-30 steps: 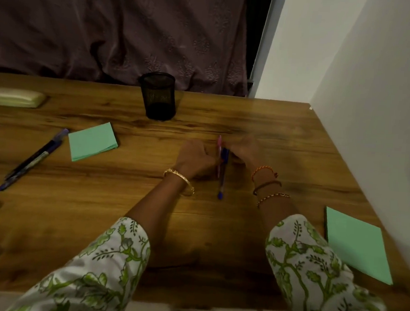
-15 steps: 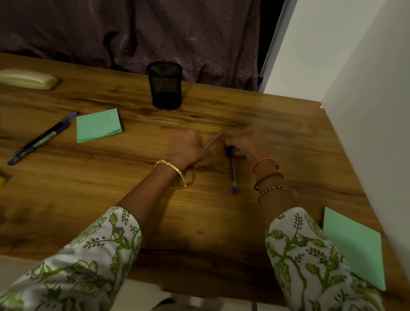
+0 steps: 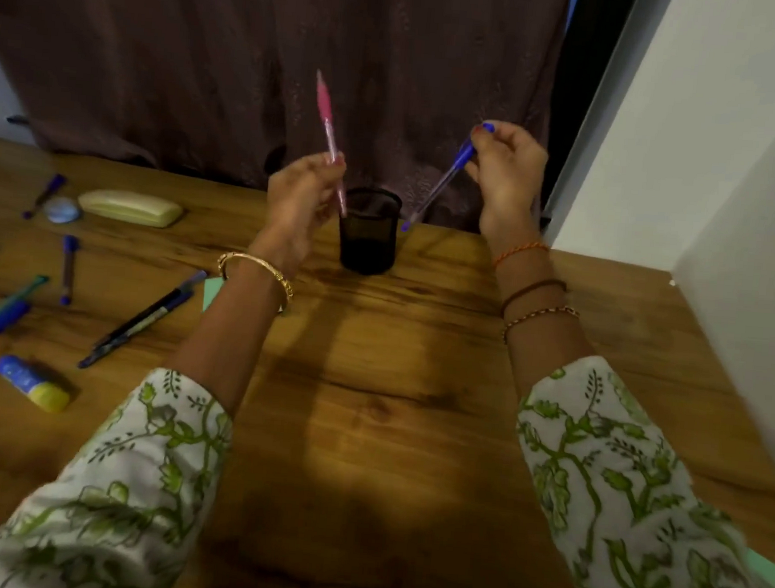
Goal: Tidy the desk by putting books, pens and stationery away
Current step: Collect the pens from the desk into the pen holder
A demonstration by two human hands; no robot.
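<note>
brown curtain (image 3: 256,51) behind desk | white wall (image 3: 736,135) at right

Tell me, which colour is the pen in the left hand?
Pink pen, held in the left hand; head view shows it.

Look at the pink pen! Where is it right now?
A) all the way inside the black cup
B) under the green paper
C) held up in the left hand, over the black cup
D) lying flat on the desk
C: the left hand pinches the pink pen, which is raised with its lower end at the rim of the black cup, not yet dropped in.
</note>
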